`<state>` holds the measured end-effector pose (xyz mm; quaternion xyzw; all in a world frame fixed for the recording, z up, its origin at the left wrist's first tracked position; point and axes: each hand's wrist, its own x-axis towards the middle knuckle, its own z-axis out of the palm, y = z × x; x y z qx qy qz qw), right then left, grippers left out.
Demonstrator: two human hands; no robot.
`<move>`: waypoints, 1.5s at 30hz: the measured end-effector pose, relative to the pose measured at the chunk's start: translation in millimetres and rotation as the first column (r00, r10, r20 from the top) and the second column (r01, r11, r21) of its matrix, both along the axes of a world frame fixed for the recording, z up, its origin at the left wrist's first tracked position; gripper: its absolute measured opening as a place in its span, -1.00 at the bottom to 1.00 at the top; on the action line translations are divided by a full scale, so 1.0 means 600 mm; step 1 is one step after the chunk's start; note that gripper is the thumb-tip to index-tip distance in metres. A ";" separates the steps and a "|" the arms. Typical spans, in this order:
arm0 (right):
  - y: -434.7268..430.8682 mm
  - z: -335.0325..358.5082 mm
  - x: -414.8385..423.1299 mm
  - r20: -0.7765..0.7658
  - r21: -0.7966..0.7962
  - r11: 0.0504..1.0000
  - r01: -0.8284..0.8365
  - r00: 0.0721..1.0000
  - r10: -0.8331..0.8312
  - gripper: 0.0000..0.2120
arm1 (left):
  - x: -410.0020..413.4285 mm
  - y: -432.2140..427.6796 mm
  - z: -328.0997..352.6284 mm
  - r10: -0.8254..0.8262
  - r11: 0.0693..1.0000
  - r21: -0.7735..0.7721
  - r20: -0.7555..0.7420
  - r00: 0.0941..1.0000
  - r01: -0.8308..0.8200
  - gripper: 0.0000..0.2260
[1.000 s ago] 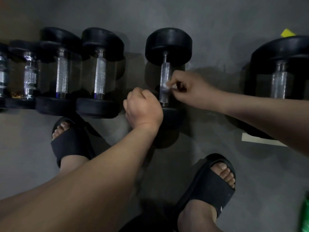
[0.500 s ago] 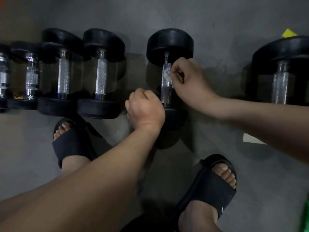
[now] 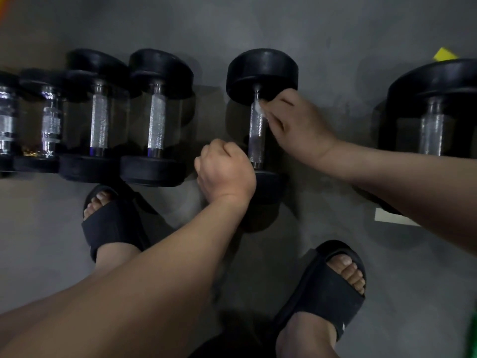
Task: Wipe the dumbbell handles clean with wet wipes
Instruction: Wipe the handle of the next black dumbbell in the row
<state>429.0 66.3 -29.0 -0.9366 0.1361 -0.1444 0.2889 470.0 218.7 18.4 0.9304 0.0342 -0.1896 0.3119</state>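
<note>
A black dumbbell lies on the grey floor in the middle, its knurled metal handle running away from me. My right hand pinches a small white wet wipe against the far end of that handle, just below the far weight head. My left hand is curled into a fist at the handle's near end, beside the near weight head; what its fingers hold is hidden.
Several more dumbbells lie in a row to the left, and a bigger one to the right. My feet in black slides stand on the floor. A white slip lies under my right forearm.
My right hand has slid the wipe along the handle from its middle to the far end. My left hand has stayed at the near end.
</note>
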 end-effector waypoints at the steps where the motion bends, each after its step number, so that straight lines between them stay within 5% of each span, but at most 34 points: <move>1: -0.002 0.003 0.007 -0.018 -0.028 0.999 0.026 0.999 -0.027 -0.81 | 0.000 0.000 -0.001 -0.001 1.000 0.003 0.001 1.000 0.001 -0.79; 8: -0.006 0.013 -0.001 -0.058 0.064 0.998 0.008 0.998 -0.004 -0.74 | 0.000 0.001 -0.003 0.001 1.000 -0.003 0.019 1.000 -0.001 -0.77; 14: -0.012 0.023 -0.053 -0.195 0.161 0.835 -0.526 0.813 0.549 -0.91 | 0.001 0.001 -0.004 0.007 1.000 -0.019 0.041 0.999 -0.006 -0.74; 16: -0.020 0.021 -0.042 -0.177 0.144 0.875 -0.462 0.858 0.482 -0.92 | 0.001 0.001 -0.005 0.007 1.000 -0.019 0.041 0.999 -0.006 -0.74; 20: -0.015 0.008 -0.022 -0.166 0.295 0.956 -0.015 0.984 0.067 -0.92 | 0.000 0.003 -0.009 0.015 1.000 -0.028 0.027 1.000 -0.015 -0.73; 25: 0.009 0.008 -0.062 -0.197 0.324 0.921 -0.217 0.937 0.290 -0.81 | 0.002 0.004 -0.009 0.031 0.998 -0.046 0.019 0.999 -0.030 -0.73; 31: 0.007 0.001 -0.022 -0.137 0.447 0.889 0.102 0.990 -0.045 -0.88 | -0.001 0.001 -0.012 0.047 0.997 -0.060 0.015 0.999 -0.046 -0.71; 37: 0.009 0.016 -0.059 -0.173 0.357 0.911 -0.207 0.944 0.282 -0.95 | 0.001 0.000 -0.010 0.050 0.996 -0.069 0.022 0.999 -0.049 -0.72; 42: -0.014 0.026 -0.018 -0.189 0.264 0.961 0.087 0.981 -0.037 -0.88 | -0.013 -0.011 0.004 0.062 0.998 -0.017 -0.015 0.998 -0.062 -0.71; 45: -0.009 0.030 -0.037 -0.203 0.145 0.989 0.030 0.979 0.000 -0.84 | -0.035 -0.030 0.018 0.024 0.999 0.035 -0.051 0.998 -0.023 -0.73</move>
